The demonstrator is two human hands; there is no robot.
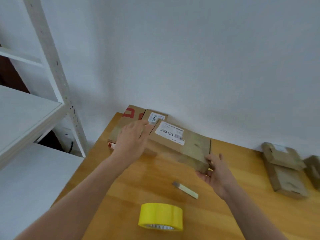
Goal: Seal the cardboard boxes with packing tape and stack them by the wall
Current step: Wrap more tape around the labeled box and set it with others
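Labelled box [180, 144] far side of table [131, 184], by wall [190, 66], angled against red-print box [128, 122], prob. mid-stacking. R hand [216, 172] grips near-right corner to steer. L hand [131, 137] flat, fingers straight, steadying far-left end. Tape roll [161, 215], cutter [185, 190] near, idle.

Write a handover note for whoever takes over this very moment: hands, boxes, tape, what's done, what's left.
Left hand: open, fingers extended over the red-printed box; contact unclear.
Right hand: grips the near right corner of the labelled box.
The labelled box lies at the wall beside the red-printed box; yellow tape roll and cutter lie on the table, near side.
Done: labelled box looks taped and at the wall.
Left: the boxes at the right, seals unclear, probably need checking and stacking.
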